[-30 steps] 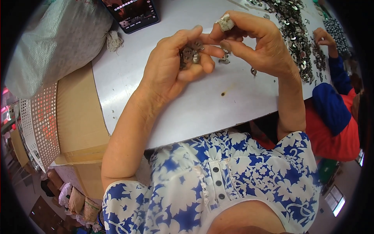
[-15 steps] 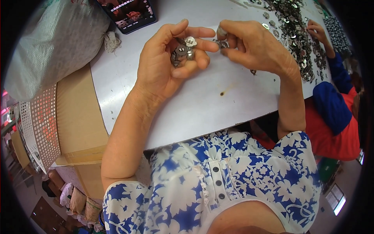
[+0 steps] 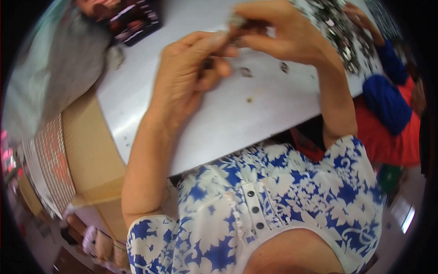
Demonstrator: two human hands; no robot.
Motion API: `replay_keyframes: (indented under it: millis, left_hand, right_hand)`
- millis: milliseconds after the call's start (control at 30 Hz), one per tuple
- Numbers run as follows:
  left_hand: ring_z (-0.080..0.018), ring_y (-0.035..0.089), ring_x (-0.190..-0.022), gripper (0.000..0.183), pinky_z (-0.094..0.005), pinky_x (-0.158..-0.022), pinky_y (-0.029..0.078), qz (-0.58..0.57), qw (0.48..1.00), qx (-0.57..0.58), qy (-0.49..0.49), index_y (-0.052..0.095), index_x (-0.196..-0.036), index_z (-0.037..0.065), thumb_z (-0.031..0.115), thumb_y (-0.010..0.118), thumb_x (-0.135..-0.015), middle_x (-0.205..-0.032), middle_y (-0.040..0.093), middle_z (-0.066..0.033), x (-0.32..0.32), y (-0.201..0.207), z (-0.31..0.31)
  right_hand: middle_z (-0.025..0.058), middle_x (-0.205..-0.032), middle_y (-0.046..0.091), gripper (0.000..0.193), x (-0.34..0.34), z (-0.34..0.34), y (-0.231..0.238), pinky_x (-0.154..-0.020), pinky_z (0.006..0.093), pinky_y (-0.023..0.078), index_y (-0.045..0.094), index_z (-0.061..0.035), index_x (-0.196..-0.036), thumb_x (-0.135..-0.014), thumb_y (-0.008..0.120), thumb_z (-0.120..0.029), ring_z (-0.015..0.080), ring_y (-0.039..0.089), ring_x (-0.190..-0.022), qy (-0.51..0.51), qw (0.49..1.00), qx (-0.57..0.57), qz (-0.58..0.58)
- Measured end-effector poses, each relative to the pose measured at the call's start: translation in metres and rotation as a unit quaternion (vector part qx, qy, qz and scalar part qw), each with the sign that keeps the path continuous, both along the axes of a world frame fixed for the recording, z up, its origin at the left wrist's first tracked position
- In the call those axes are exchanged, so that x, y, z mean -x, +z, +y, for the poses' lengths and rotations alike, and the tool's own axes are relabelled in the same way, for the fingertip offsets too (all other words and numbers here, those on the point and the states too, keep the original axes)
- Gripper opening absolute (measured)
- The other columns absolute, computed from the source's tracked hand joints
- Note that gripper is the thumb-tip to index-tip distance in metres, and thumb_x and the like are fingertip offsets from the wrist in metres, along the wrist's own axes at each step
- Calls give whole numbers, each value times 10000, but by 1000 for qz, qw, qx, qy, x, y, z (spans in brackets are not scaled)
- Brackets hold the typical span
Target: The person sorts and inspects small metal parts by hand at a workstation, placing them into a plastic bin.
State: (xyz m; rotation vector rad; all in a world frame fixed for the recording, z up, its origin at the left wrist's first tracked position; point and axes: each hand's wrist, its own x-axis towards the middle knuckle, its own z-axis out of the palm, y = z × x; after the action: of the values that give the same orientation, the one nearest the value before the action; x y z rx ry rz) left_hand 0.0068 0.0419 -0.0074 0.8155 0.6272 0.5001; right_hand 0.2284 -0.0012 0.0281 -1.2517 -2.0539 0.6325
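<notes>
My left hand is curled above the white table, its fingers folded over small metal pieces. A dark bit of them shows between thumb and fingers; the others are hidden. My right hand meets the left fingertips, its thumb and fingers pinched. Blur hides what sits in that pinch. Two small dark metal pieces, one below the fingertips and another under my right hand, lie apart on the table.
A heap of shiny metal pieces spreads at the far right, where a co-worker's hand reaches in. At the far left are a phone with a lit screen and a pale woven sack. Cardboard borders the table's left side.
My left hand has turned and closed over the metal pieces that showed in its open palm. Both hands now meet at the fingertips. A loose piece now shows on the table below them.
</notes>
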Motion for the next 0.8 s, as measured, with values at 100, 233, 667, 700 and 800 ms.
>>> replay_keyframes:
  millis: [100,233,667,700,800]
  left_hand:
    - [-60,524,-513,178,-172,-404,305,50,998,-20,19,669,-1044,-21,150,679,-994,-845,717,-102,-17,4,-10]
    - [-66,537,-560,161,-159,-403,309,24,1000,-11,-4,663,-1048,-21,132,667,-1000,-862,702,-100,-22,-6,-3]
    - [-41,503,-545,140,-168,-415,293,67,997,-28,2,660,-1030,42,169,698,-986,-811,680,-35,-14,5,-3]
    - [-41,503,-545,140,-168,-415,293,71,997,-33,11,660,-1030,42,169,698,-986,-811,680,-35,-12,6,-2]
    - [-49,494,-533,138,-174,-419,292,58,997,-42,30,634,-956,45,167,684,-994,-807,694,-65,-10,7,-1]
  right_hand:
    - [144,-664,624,57,-10,-13,8,-554,339,467,641,48,-818,-769,657,23,184,607,-612,29,999,5,36]
    - [152,-667,644,49,-23,-11,-7,-556,339,481,639,61,-803,-769,649,26,202,609,-596,28,994,43,91]
    - [111,-667,596,135,-5,-11,-13,-534,320,460,522,6,-815,-768,642,47,182,580,-568,-6,998,-64,25]
    - [111,-667,596,135,-3,-8,-12,-534,320,460,522,6,-815,-768,642,47,182,580,-568,2,997,-70,29]
    - [102,-656,587,129,-6,-7,-9,-534,320,456,531,11,-824,-754,630,56,175,582,-574,-1,999,-28,19]
